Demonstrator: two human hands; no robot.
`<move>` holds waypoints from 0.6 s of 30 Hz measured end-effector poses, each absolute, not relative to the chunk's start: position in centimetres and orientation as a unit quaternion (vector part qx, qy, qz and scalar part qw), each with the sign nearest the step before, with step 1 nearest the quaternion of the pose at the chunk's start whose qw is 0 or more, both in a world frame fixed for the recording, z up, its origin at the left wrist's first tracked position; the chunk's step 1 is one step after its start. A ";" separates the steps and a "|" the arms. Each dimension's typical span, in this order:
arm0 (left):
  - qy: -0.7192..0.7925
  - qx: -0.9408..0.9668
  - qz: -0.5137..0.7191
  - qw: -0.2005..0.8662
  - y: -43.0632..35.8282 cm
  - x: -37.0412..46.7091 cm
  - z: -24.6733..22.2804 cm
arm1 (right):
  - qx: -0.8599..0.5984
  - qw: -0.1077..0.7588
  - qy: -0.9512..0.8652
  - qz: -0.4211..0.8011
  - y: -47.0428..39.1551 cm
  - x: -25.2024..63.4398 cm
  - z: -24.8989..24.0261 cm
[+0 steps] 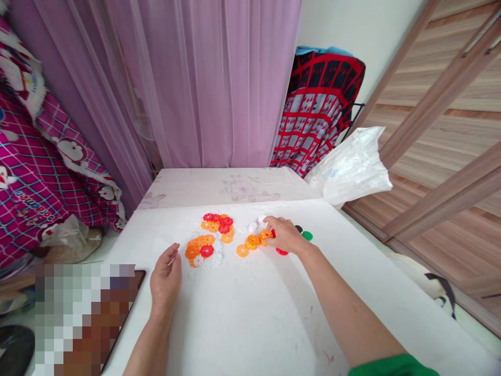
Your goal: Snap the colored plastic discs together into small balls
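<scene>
My left hand (167,279) hovers at the near left of the white table, fingers loosely bent and apart, with nothing seen in it. Close to it lies a cluster of flower-shaped discs (199,250) in orange, red and white. Behind that is a second group of red and orange discs (219,224). My right hand (287,235) reaches over a row of orange discs (252,242), its thumb and fingers spread around the end one. A red disc (282,251) lies partly under this hand. White discs (252,227) sit just left of its fingertips.
Right of my hand lie a green disc (307,236) and a black disc (298,228). A white plastic bag (352,167) hangs at the table's right edge. A purple curtain (219,83) stands behind the table, and wooden cabinet doors (442,130) to the right.
</scene>
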State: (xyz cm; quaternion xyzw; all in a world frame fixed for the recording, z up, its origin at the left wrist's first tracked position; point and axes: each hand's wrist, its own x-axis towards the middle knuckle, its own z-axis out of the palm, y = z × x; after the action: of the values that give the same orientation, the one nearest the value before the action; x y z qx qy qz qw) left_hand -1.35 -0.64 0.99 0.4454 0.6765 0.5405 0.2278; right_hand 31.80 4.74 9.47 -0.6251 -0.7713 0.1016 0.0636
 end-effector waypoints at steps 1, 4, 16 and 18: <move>0.678 0.444 0.540 0.228 -0.6 -1.4 1.0 | -0.626 0.059 -0.771 0.100 4.8 31.7 9.4; 0.677 0.439 0.544 0.230 -0.6 -1.4 0.8 | -0.629 0.052 -0.770 0.095 4.8 31.6 9.4; 0.658 0.440 0.564 0.233 -0.5 -1.3 0.6 | -0.624 0.059 -0.777 0.057 4.6 31.1 9.8; 0.655 0.441 0.567 0.234 -0.5 -1.2 0.6 | -0.605 0.080 -0.791 0.043 4.4 29.9 10.1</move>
State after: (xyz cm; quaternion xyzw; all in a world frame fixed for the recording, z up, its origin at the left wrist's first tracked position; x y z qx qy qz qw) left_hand -1.25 -0.53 0.61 0.4409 0.6552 0.5673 0.2336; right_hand 29.88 4.41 10.10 -0.6051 -0.7909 0.0431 0.0799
